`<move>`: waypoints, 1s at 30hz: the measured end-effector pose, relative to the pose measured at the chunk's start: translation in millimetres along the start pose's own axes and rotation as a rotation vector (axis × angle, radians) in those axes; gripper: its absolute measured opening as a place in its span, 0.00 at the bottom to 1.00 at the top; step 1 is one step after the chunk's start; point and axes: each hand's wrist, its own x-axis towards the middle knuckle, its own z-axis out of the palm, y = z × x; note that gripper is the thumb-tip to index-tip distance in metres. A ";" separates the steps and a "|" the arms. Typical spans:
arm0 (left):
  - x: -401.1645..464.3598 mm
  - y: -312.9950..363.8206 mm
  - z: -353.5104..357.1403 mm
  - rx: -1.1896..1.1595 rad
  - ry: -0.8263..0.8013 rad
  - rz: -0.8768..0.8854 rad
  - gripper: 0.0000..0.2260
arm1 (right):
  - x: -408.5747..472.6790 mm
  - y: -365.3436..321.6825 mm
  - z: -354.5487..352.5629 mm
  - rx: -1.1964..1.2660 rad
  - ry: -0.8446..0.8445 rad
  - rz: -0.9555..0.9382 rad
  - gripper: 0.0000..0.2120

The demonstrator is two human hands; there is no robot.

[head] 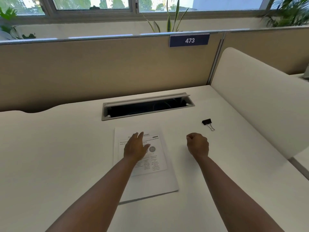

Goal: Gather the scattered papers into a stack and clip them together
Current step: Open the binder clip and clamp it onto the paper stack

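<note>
the papers (155, 164) are lying stacked on the white tabletop (58, 148), long axis running away from the person, printed heading at the far end near the cable slot (147, 106). the binder clip (207, 123) is resting well to the right of the stack, wire handles pointing toward the person. the left hand (134, 148) is lying over the top sheet, palm down, grip wide with fingers extended. the right hand (197, 145) is hovering beside the stack, grip curled into an empty fist.
</note>
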 end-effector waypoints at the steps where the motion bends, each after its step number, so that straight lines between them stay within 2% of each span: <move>1: 6.7 4.9 5.0 0.019 -0.025 0.012 0.30 | 8.1 5.5 -3.6 -0.024 0.019 -0.012 0.13; 8: 27.5 6.7 26.0 0.105 -0.123 0.016 0.35 | 55.4 36.2 -14.8 -0.154 0.034 -0.050 0.14; 13: 32.1 1.1 36.9 0.124 -0.101 0.019 0.34 | 82.4 46.6 -17.1 -0.195 0.036 -0.027 0.16; 17: 33.1 -0.9 41.5 0.073 -0.047 0.018 0.35 | 99.0 49.1 -16.6 -0.240 0.023 -0.054 0.21; 22: 34.4 -2.7 42.5 0.064 -0.038 0.014 0.35 | 118.3 54.5 -11.0 -0.368 -0.115 -0.103 0.31; 26: 35.4 -2.7 42.0 0.057 -0.042 0.011 0.35 | 123.0 57.4 -4.6 -0.427 -0.179 -0.091 0.28; 30: 35.6 -2.5 42.0 0.054 -0.041 0.006 0.35 | 120.3 58.5 -1.8 -0.441 -0.101 -0.116 0.25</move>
